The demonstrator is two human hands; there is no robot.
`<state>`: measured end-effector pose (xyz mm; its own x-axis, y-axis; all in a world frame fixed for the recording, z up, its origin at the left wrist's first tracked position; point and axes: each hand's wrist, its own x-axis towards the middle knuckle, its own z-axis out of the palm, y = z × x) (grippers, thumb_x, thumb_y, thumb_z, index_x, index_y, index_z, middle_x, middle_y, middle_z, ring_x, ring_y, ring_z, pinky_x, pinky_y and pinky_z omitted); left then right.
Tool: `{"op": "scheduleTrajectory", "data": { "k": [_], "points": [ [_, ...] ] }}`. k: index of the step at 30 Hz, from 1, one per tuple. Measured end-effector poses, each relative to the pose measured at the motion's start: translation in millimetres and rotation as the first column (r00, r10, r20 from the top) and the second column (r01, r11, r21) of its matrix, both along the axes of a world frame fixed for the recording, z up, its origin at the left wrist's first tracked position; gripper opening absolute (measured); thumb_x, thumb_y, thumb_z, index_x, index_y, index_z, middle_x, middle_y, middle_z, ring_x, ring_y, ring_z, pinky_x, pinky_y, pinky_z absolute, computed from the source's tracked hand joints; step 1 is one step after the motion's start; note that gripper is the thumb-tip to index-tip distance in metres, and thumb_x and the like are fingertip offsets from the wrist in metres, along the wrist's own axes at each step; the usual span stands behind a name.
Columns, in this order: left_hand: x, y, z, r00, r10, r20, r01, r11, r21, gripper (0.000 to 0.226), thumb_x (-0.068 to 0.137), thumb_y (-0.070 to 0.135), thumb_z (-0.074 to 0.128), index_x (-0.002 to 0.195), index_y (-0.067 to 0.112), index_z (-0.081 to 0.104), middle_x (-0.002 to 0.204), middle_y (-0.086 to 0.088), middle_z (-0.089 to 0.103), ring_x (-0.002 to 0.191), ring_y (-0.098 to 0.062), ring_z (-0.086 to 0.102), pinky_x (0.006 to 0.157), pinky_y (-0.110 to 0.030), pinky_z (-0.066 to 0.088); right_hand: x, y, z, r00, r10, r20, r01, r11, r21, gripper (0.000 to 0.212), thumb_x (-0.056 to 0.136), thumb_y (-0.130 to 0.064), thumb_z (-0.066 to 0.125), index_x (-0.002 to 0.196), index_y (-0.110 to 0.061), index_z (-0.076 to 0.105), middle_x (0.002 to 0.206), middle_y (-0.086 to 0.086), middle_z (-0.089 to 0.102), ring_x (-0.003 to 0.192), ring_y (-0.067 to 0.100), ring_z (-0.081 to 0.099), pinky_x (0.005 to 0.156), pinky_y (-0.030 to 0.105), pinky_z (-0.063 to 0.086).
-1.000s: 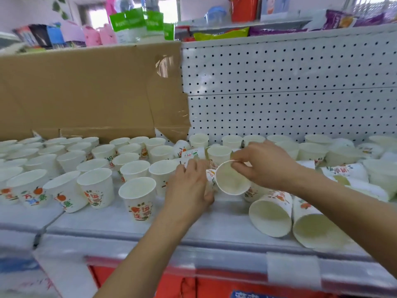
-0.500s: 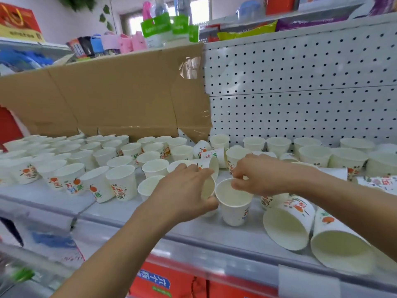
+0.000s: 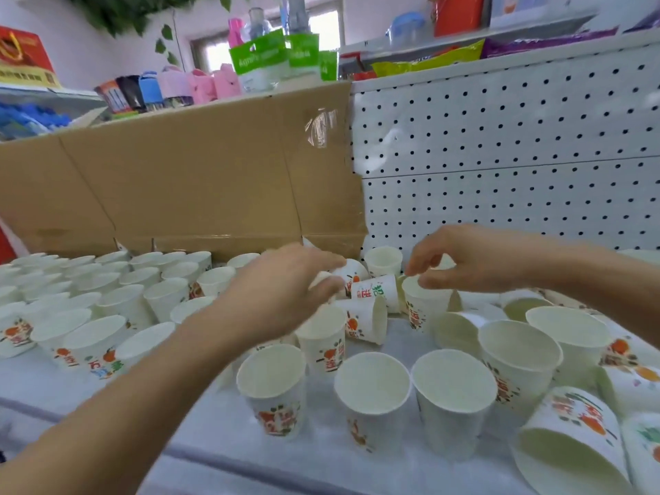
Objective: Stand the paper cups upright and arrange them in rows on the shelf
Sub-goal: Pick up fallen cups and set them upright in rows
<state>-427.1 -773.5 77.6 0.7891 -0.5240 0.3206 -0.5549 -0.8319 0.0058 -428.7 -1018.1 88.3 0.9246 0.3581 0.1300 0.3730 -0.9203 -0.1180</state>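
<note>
Right hand (image 3: 475, 259) pinches rim of upright cup (image 3: 425, 305), 12 o'clock on shelf (image 3: 321, 462). Left hand (image 3: 282, 291) half-curled at tipped cup (image 3: 355, 271); grip unclear. Upright rows (image 3: 107, 301) at 9, fallen cups (image 3: 571, 441) at 4.

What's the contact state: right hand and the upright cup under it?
Touching. Head view: right hand fingertips pinch the rim of the upright cup; no gap.
</note>
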Motion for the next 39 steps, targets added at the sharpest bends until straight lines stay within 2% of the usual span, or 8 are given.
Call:
{"op": "scheduleTrajectory", "data": {
  "k": [4, 8, 17, 24, 27, 30, 36, 39],
  "points": [
    [75.1, 19.2, -9.8, 0.994, 0.046, -0.097, -0.022, 0.972, 0.235, 0.037, 0.099, 0.023, 0.049, 0.134, 0.032, 0.054, 0.131, 0.014, 0.059, 0.118, -0.011, 0.054, 0.1, -0.035, 0.043, 37.5, 21.5, -11.4, 1.0, 0.003, 0.025, 0.001, 0.987, -0.16, 0.027, 0.094, -0.032, 0.056, 0.12, -0.03, 0.062, 0.116, -0.013, 0.061, 0.102, 0.006, 0.053, 0.085, 0.021, 0.042],
    [107.9, 26.1, -28.8, 0.989, 0.029, -0.142, 0.018, 0.947, 0.32, 0.032, 0.095, 0.023, 0.054, 0.123, 0.036, 0.062, 0.116, 0.012, 0.068, 0.102, -0.013, 0.061, 0.091, -0.034, 0.049, 74.8, 33.7, -29.2, 0.989, -0.087, 0.118, 0.123, 0.927, -0.355, 0.03, 0.091, -0.039, 0.053, 0.115, -0.023, 0.062, 0.106, -0.002, 0.065, 0.097, 0.019, 0.059, 0.087, 0.034, 0.047],
    [119.4, 51.6, -32.8, 0.995, -0.067, 0.07, 0.012, 0.803, 0.596, 0.024, 0.096, 0.028, 0.046, 0.111, 0.032, 0.064, 0.099, 0.005, 0.069, 0.093, -0.021, 0.057, 0.1, -0.033, 0.034, 93.0, 49.5, -43.2, 0.959, -0.281, 0.034, 0.282, 0.945, -0.167, 0.039, 0.087, -0.038, 0.058, 0.119, -0.015, 0.056, 0.107, 0.005, 0.063, 0.093, 0.025, 0.062, 0.075, 0.034, 0.049],
    [108.9, 28.8, 8.4, 0.971, -0.099, -0.218, 0.123, 0.988, 0.095, 0.03, 0.099, 0.025, 0.05, 0.128, 0.029, 0.058, 0.116, 0.015, 0.064, 0.104, -0.003, 0.058, 0.092, -0.022, 0.044, 98.8, 57.6, -49.5, 0.916, -0.398, -0.053, 0.4, 0.916, 0.028, 0.035, 0.091, -0.029, 0.057, 0.122, -0.017, 0.045, 0.114, 0.005, 0.057, 0.092, 0.022, 0.049, 0.078, 0.031, 0.036],
    [132.9, 0.8, 6.7, 0.958, -0.123, -0.258, 0.149, 0.985, 0.085, 0.036, 0.098, 0.022, 0.052, 0.134, 0.025, 0.054, 0.128, 0.009, 0.061, 0.111, -0.008, 0.057, 0.099, -0.028, 0.046, 101.9, 56.5, -53.5, 0.911, -0.398, -0.109, 0.411, 0.897, 0.161, 0.032, 0.088, -0.022, 0.06, 0.117, -0.019, 0.046, 0.108, 0.004, 0.058, 0.096, 0.023, 0.055, 0.079, 0.033, 0.047],
    [164.7, -21.4, -5.1, 0.939, -0.071, -0.336, 0.125, 0.982, 0.143, 0.048, 0.097, 0.021, 0.054, 0.143, 0.024, 0.042, 0.141, 0.006, 0.052, 0.124, -0.014, 0.052, 0.106, -0.034, 0.041, 96.1, 49.2, -48.2, 0.945, -0.318, -0.075, 0.327, 0.921, 0.213, 0.03, 0.087, -0.015, 0.057, 0.114, -0.022, 0.047, 0.1, -0.001, 0.058, 0.091, 0.02, 0.057, 0.076, 0.034, 0.05],
    [201.3, -40.7, -19.6, 0.908, -0.009, -0.42, 0.137, 0.952, 0.274, 0.053, 0.092, 0.016, 0.058, 0.141, 0.03, 0.043, 0.139, 0.01, 0.05, 0.12, -0.017, 0.051, 0.101, -0.039, 0.044, 74.2, 36.5, -40.3, 0.983, 0.055, 0.177, -0.022, 0.982, -0.185, 0.03, 0.094, -0.017, 0.05, 0.116, -0.034, 0.04, 0.094, -0.006, 0.048, 0.084, 0.017, 0.048, 0.068, 0.03, 0.044],
    [208.2, -46.1, -22.6, 0.919, -0.002, -0.395, 0.149, 0.928, 0.341, 0.048, 0.09, 0.013, 0.06, 0.133, 0.031, 0.05, 0.13, 0.008, 0.056, 0.11, -0.016, 0.055, 0.093, -0.038, 0.049, 76.5, 31.8, -47.9, 0.853, 0.35, 0.387, -0.167, 0.886, -0.433, 0.065, 0.06, -0.004, 0.078, 0.109, -0.029, 0.043, 0.072, -0.01, 0.056, 0.064, 0.011, 0.028, 0.048, 0.015, 0.014]
  ]
}}
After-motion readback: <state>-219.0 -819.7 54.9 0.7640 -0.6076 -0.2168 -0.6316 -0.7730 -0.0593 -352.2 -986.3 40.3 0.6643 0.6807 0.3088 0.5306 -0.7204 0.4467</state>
